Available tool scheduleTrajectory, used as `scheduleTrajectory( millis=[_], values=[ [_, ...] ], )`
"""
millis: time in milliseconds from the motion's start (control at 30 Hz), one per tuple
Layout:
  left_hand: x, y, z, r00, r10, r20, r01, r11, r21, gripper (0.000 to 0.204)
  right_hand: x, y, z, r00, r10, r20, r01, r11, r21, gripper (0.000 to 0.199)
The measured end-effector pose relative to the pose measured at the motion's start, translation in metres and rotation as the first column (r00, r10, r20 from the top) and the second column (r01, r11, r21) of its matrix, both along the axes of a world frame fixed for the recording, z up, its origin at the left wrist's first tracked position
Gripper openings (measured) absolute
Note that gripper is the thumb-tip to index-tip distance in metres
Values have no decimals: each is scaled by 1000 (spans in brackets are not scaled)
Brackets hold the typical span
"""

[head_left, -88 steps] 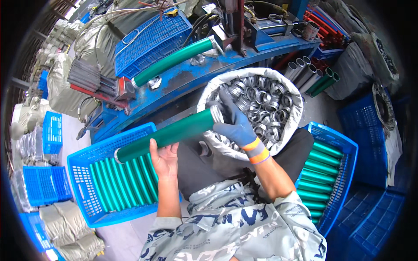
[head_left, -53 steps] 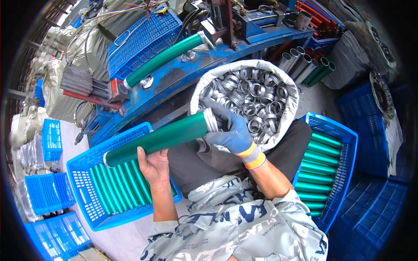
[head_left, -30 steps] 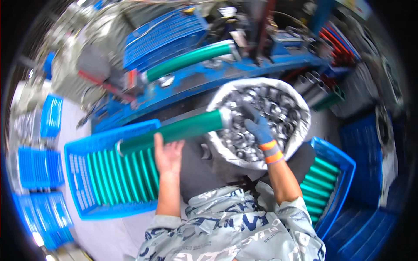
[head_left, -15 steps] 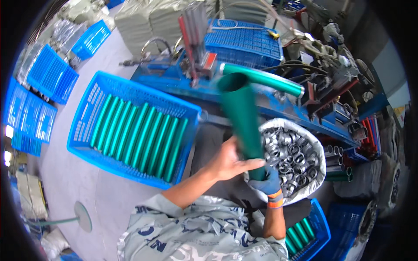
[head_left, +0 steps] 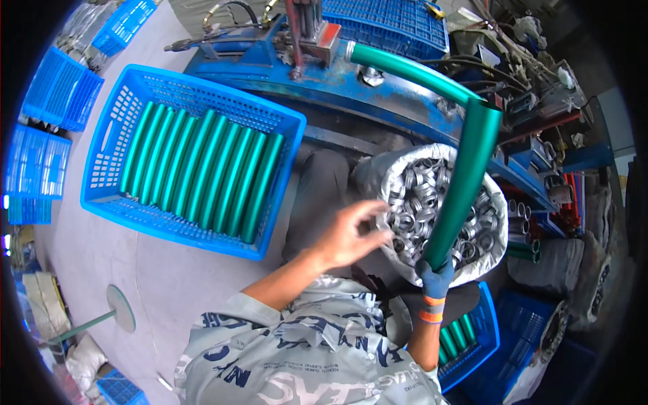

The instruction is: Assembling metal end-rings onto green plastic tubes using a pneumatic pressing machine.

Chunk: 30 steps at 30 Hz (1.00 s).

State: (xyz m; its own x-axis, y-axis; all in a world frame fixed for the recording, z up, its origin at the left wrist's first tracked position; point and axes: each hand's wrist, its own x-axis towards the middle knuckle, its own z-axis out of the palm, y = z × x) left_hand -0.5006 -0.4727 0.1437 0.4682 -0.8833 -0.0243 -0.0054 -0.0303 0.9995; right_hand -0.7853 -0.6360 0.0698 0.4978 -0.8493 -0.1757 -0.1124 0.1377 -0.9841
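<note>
A long green metal tube point(head_left: 463, 182) stands tilted in my gloved right hand point(head_left: 437, 273), gripped near its lower end. It crosses in front of a white sack point(head_left: 501, 226) filled with loose silver metal rings point(head_left: 426, 192). My bare left hand point(head_left: 354, 236) is slightly blurred beside the sack's left rim, thumb and fingers apart, holding nothing. Another green tube point(head_left: 412, 71) lies across the blue machine bench point(head_left: 398, 111), a silver fitting at its left end. The held tube's upper end overlaps that tube's right end in view.
A blue crate point(head_left: 196, 243) with a row of green tubes stands at left. A smaller blue crate point(head_left: 491, 337) with tubes is at lower right. Hoses and cables point(head_left: 503, 74) tangle at upper right. A round disc on a rod point(head_left: 121, 308) stands at lower left.
The held tube has moved right and now leans right, over the ring sack. My left hand has come off it. The view has shifted, so the crate and bench appear higher.
</note>
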Motion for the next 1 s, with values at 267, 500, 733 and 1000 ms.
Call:
scheduleTrajectory(
  millis=[267,500,733,1000],
  values=[
    [96,3,-90,769,555,-318,-605,792,-80,39,22,-10,-36,994,-34,-102,29,998,-52,58],
    [81,-17,-114,803,407,-436,-494,864,-102,31,43,-24,-43,994,41,-98,-46,998,-51,74],
    [10,30,-172,946,-316,65,290,920,262,23,76,-12,-45,978,38,-207,-61,993,-103,82],
    [3,69,-183,774,-603,196,550,792,265,22,102,13,-43,947,34,-321,-87,984,-155,82]
  ],
)
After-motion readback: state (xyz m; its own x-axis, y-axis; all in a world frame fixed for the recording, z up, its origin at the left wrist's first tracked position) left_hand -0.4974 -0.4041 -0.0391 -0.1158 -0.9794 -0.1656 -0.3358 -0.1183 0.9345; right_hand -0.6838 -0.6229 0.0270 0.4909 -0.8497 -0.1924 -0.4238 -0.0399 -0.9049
